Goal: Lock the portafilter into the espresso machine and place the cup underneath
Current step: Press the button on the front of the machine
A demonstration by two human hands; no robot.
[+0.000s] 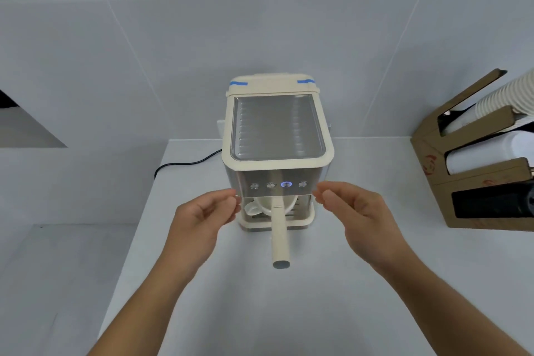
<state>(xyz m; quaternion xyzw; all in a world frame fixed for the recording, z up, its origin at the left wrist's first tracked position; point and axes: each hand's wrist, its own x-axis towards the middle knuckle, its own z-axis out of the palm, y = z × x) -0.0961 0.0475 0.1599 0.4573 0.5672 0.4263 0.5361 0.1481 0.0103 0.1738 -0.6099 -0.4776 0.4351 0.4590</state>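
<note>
Portafilter [279,235] in espresso machine [276,136], cup [267,205] beneath; left hand [206,211], right hand [351,205] empty alongside.

Cream portafilter [279,228] locked in espresso machine [277,136]; white cup [264,205] underneath.

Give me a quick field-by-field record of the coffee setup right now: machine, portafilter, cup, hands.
espresso machine: on white counter, one button lit blue
portafilter: in the machine, handle pointing straight out toward the person
cup: white, on the drip tray under the portafilter
left hand: empty, beside machine's left edge
right hand: empty, beside machine's right edge
</note>
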